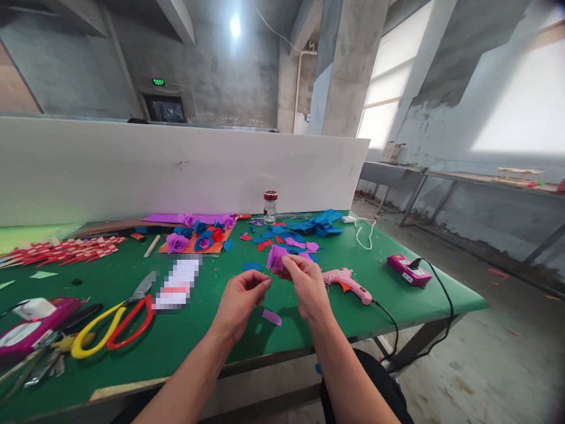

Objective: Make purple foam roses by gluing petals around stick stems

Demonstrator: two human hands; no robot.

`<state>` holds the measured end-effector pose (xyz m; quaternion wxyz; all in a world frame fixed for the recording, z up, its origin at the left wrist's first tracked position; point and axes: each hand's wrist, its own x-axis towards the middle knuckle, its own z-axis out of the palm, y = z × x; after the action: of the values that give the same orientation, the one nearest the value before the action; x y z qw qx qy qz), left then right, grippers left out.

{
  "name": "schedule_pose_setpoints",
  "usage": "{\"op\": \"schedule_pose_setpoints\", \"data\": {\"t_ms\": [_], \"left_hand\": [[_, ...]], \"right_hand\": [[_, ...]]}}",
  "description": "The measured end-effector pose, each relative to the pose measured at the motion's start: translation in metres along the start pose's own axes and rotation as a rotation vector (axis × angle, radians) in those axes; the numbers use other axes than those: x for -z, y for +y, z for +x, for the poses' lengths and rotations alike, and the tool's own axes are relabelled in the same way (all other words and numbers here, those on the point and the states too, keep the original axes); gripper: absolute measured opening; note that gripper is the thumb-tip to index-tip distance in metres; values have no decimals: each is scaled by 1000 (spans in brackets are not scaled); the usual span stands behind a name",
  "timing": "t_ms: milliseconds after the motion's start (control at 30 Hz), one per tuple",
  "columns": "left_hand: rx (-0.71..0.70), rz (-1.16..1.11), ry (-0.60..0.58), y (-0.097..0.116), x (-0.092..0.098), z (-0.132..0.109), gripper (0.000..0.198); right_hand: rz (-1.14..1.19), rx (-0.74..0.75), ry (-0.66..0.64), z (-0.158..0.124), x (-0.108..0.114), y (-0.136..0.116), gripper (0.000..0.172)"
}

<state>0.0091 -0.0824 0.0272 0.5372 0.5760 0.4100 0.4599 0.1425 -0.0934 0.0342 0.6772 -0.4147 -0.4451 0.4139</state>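
My right hand (306,285) is raised over the green table (185,335) and pinches a small purple felt piece (276,257) between thumb and fingers. My left hand (241,300) is beside it with its fingers curled toward the same piece; the fingertips are close together and I cannot make out anything in them. Another purple felt scrap (272,317) lies on the table right below the hands. A pink glue gun (346,281) rests just right of my right hand.
Finished felt roses (198,235) on orange card lie ahead left, felt scraps (286,238) and blue cloth (320,224) ahead. Yellow and red scissors (115,321) lie left. A glass jar (270,206) stands by the white partition. A pink power strip (408,270) sits far right.
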Motion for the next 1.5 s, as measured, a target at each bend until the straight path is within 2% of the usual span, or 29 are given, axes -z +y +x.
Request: {"op": "schedule_pose_setpoints", "data": {"t_ms": [300,433,633,800,900,967,1133,1267,1500], "left_hand": [[3,-35,-17,-3,1,2,25],[3,-55,-10,-5,1,2,26],[-15,-54,18,-7,-1,2,25],[-13,-118,36,-7,-7,-1,24],[-5,-138,-58,-2,-1,-1,24],[2,-133,-113,1,8,3,32],[-27,-153,0,1,25,15,34],[-24,-246,-45,-2,22,16,32],[6,-301,-139,-3,22,13,24]], "right_hand": [[16,-12,-3,-3,-2,-1,27],[33,-11,-49,-5,-6,-4,18],[58,22,-66,-6,-9,5,40],[97,30,-39,-6,-11,11,34],[114,19,-26,-5,-8,8,34],[127,22,-27,-4,-4,4,36],[190,-59,-95,-7,-2,-1,42],[231,-100,-142,-12,-7,0,42],[223,-130,-124,-15,-8,1,48]]}}
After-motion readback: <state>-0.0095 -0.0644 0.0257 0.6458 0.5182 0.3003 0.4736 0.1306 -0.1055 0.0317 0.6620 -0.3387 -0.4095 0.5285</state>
